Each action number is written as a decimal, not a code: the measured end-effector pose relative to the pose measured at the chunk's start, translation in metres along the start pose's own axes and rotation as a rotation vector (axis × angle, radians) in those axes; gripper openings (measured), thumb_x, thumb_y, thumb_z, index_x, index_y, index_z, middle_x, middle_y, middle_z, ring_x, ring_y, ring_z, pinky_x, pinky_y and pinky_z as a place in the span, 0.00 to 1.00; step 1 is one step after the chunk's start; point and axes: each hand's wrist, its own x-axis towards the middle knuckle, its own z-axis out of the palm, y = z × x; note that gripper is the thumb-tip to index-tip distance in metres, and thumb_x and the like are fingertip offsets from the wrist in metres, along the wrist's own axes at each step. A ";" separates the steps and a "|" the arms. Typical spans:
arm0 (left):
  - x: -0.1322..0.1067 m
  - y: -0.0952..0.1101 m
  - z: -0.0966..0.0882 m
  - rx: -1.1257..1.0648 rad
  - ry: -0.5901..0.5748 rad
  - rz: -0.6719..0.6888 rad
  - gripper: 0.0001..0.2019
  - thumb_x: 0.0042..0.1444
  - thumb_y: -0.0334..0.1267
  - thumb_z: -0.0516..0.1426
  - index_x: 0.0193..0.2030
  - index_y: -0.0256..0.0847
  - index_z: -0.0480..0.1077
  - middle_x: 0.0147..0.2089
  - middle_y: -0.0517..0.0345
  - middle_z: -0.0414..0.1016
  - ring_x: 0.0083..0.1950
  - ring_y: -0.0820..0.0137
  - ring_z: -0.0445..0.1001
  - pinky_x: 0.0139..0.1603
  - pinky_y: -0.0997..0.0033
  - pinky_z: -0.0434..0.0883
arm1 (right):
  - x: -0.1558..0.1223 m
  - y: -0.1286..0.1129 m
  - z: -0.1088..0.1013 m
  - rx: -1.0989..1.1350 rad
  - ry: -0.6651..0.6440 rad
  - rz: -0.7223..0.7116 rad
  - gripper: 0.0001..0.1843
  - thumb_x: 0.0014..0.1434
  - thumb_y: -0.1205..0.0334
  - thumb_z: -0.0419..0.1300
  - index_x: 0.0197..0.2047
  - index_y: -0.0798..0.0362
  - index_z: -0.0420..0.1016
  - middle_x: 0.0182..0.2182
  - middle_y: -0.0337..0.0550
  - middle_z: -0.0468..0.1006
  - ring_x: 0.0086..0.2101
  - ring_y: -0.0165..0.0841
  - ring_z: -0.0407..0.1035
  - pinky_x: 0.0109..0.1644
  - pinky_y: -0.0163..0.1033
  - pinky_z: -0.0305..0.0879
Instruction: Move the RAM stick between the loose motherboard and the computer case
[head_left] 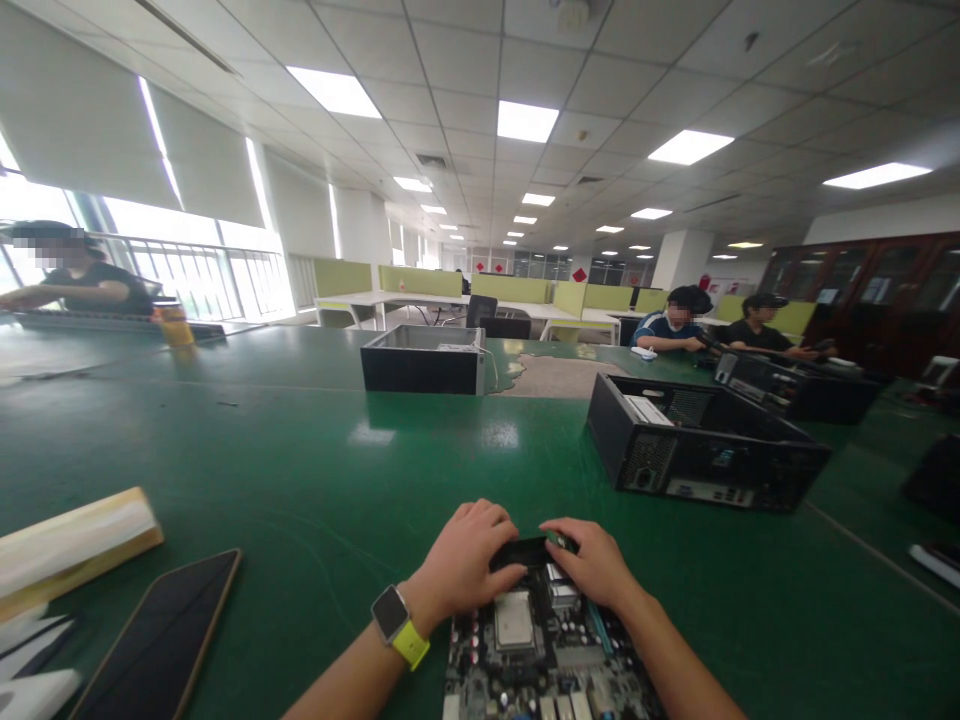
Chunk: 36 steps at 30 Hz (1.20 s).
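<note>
A motherboard lies on the green table in front of me, with a square silver processor in its socket and a silver heatsink nearby. At the board's far edge is a dark strip-like part, perhaps a memory module; its exact kind is hard to make out. My left hand grips its left end, fingers curled over the far side and thumb on the near side. The other end is pinched between thumb and fingers of my right hand. Some fingertips are hidden behind the part.
An open computer case stands ahead on the right, another farther back. To my left lie a phone and a long pale box. People sit at the far right and far left, and a yellow container stands at the far left.
</note>
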 end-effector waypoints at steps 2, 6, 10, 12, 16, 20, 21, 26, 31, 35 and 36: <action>-0.001 0.019 0.001 0.002 -0.043 0.095 0.16 0.54 0.53 0.53 0.40 0.44 0.68 0.42 0.55 0.69 0.46 0.64 0.65 0.47 0.63 0.61 | 0.000 0.001 0.000 0.005 0.001 0.002 0.17 0.55 0.56 0.54 0.46 0.47 0.76 0.43 0.40 0.77 0.43 0.35 0.70 0.49 0.39 0.62; -0.007 0.055 0.008 -0.049 -0.163 0.266 0.20 0.52 0.59 0.51 0.40 0.45 0.67 0.44 0.56 0.70 0.45 0.64 0.67 0.43 0.65 0.64 | 0.000 0.001 0.000 0.012 0.009 -0.009 0.17 0.54 0.57 0.54 0.46 0.47 0.76 0.43 0.40 0.78 0.43 0.35 0.70 0.49 0.38 0.62; -0.013 0.075 0.016 -0.033 -0.279 0.370 0.14 0.57 0.48 0.51 0.48 0.46 0.64 0.48 0.55 0.70 0.48 0.62 0.68 0.42 0.65 0.67 | 0.001 0.000 -0.001 0.004 0.013 -0.002 0.16 0.54 0.56 0.54 0.45 0.46 0.76 0.43 0.39 0.78 0.43 0.34 0.70 0.48 0.38 0.62; -0.014 0.081 0.021 -0.013 -0.305 0.349 0.13 0.58 0.41 0.50 0.50 0.46 0.63 0.50 0.53 0.69 0.50 0.61 0.67 0.44 0.63 0.68 | 0.001 -0.001 -0.001 -0.001 0.008 0.006 0.16 0.55 0.56 0.54 0.45 0.46 0.77 0.43 0.40 0.78 0.42 0.35 0.70 0.48 0.38 0.62; -0.014 0.089 0.034 0.006 -0.349 0.221 0.12 0.60 0.37 0.47 0.49 0.44 0.64 0.52 0.49 0.68 0.50 0.58 0.68 0.48 0.55 0.67 | 0.001 -0.002 -0.002 -0.005 0.015 0.006 0.16 0.55 0.56 0.54 0.44 0.46 0.77 0.42 0.39 0.78 0.42 0.34 0.71 0.48 0.38 0.62; -0.014 0.091 0.039 -0.006 -0.377 0.179 0.19 0.52 0.43 0.58 0.50 0.44 0.62 0.54 0.49 0.66 0.52 0.55 0.67 0.50 0.52 0.66 | 0.000 -0.001 0.000 0.000 0.031 -0.008 0.15 0.55 0.56 0.54 0.43 0.46 0.77 0.40 0.40 0.78 0.40 0.34 0.71 0.46 0.37 0.61; -0.015 0.090 0.038 -0.019 -0.378 0.188 0.22 0.49 0.44 0.60 0.51 0.45 0.62 0.54 0.50 0.66 0.52 0.55 0.67 0.51 0.53 0.66 | 0.001 -0.001 0.000 0.005 0.040 -0.013 0.15 0.55 0.55 0.54 0.42 0.47 0.77 0.39 0.40 0.78 0.39 0.34 0.70 0.46 0.37 0.62; -0.017 0.086 0.027 -0.058 -0.380 0.207 0.20 0.52 0.45 0.57 0.52 0.48 0.61 0.55 0.52 0.65 0.54 0.59 0.66 0.53 0.57 0.65 | 0.002 0.007 -0.001 0.029 0.258 0.005 0.17 0.58 0.52 0.50 0.35 0.52 0.77 0.34 0.45 0.77 0.35 0.34 0.69 0.41 0.36 0.62; -0.014 0.059 0.028 -0.037 -0.257 0.092 0.20 0.56 0.41 0.52 0.56 0.51 0.59 0.59 0.54 0.63 0.58 0.61 0.63 0.57 0.58 0.61 | 0.003 0.022 -0.002 0.009 0.537 0.138 0.19 0.60 0.51 0.47 0.34 0.52 0.75 0.31 0.44 0.76 0.33 0.34 0.68 0.39 0.35 0.60; -0.006 0.006 0.030 -0.003 -0.169 -0.068 0.21 0.55 0.36 0.50 0.56 0.51 0.60 0.61 0.57 0.63 0.59 0.62 0.62 0.58 0.58 0.60 | 0.003 0.023 0.001 -0.005 0.500 0.166 0.19 0.60 0.50 0.47 0.30 0.52 0.73 0.28 0.43 0.74 0.30 0.33 0.67 0.35 0.35 0.59; -0.005 -0.009 0.029 0.004 -0.154 -0.114 0.21 0.55 0.36 0.50 0.56 0.51 0.61 0.62 0.58 0.62 0.60 0.63 0.62 0.58 0.59 0.60 | 0.002 0.022 0.002 -0.007 0.475 0.164 0.19 0.60 0.50 0.47 0.29 0.52 0.72 0.27 0.42 0.74 0.29 0.33 0.66 0.33 0.34 0.58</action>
